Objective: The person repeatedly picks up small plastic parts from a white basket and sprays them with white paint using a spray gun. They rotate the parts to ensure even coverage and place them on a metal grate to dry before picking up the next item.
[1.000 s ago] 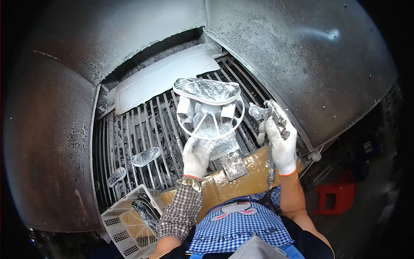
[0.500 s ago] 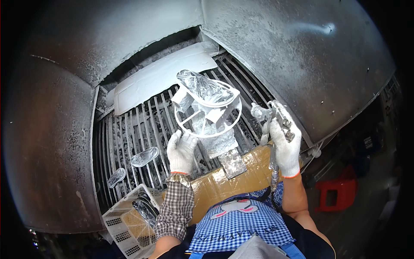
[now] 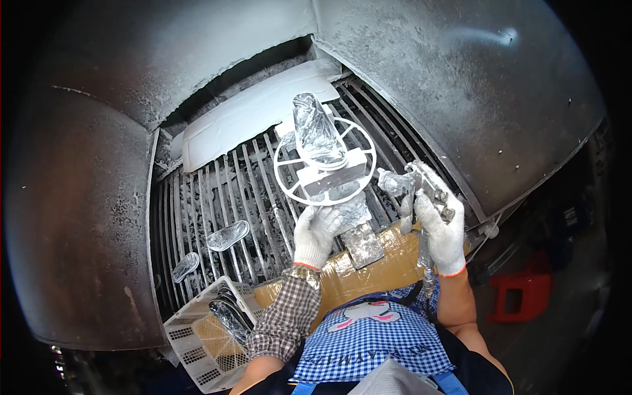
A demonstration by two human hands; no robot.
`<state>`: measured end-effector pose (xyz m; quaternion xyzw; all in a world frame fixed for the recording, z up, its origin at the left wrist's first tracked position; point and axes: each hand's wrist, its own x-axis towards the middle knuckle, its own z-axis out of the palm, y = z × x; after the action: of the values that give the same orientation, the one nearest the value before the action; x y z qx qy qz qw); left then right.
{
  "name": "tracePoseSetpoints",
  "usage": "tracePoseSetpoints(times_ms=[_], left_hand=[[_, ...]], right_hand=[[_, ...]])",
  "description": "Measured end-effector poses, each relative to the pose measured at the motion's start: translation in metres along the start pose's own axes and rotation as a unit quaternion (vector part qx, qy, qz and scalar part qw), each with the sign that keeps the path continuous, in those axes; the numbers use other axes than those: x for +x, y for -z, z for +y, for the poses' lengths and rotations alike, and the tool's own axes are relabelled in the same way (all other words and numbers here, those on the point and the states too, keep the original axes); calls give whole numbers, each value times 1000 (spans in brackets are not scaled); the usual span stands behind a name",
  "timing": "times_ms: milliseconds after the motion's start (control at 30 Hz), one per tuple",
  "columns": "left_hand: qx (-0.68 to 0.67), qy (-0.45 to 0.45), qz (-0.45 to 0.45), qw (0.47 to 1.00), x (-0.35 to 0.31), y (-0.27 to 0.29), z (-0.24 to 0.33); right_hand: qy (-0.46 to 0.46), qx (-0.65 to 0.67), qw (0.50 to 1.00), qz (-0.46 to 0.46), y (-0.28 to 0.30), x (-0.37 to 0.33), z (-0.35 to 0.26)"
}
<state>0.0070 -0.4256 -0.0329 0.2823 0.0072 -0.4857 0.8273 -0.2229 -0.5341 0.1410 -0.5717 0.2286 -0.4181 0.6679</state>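
My right hand point(image 3: 442, 227), in a white knit glove, is closed around a powder-coated spray gun point(image 3: 397, 184) with a hose hanging below. My gloved left hand point(image 3: 316, 237) is at the near rim of a white spoked wheel point(image 3: 284, 183), fingers stretched out; whether they touch the rim is hard to tell. On blocks above the wheel lies a dark sole-shaped piece point(image 3: 317, 135) under crinkled clear film, with a white edge. A white-dusted stand point(image 3: 363, 246) holds the wheel up.
Metal bars point(image 3: 253, 191) form a grate over grey debris. On it lie two small film-covered sole-shaped pieces point(image 3: 228, 236). A white plastic basket point(image 3: 197, 359) holds dark wrapped pieces. Brown-taped cardboard point(image 3: 303, 293) covers the near edge. Metal walls point(image 3: 461, 85) surround the grate; a red stool point(image 3: 520, 296) stands right.
The wheel has turned, so the sole-shaped piece now points nearly straight away from me. My left hand has shifted right along the near rim. The right hand still holds the spray gun.
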Motion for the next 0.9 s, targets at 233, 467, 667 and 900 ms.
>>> tracePoseSetpoints(times_ms=[233,467,667,900], left_hand=[[-6,-8,-21,1000,0,-6,7],[9,-35,-19,999,-7,0,25],[26,-71,-22,997,-10,2,47],[11,-119,-2,993,5,16,72]], right_hand=[[-8,27,999,-41,-4,3,6],[-24,41,997,-68,-13,16,26],[-2,43,997,-70,-21,31,36],[46,45,998,-4,-16,50,42]])
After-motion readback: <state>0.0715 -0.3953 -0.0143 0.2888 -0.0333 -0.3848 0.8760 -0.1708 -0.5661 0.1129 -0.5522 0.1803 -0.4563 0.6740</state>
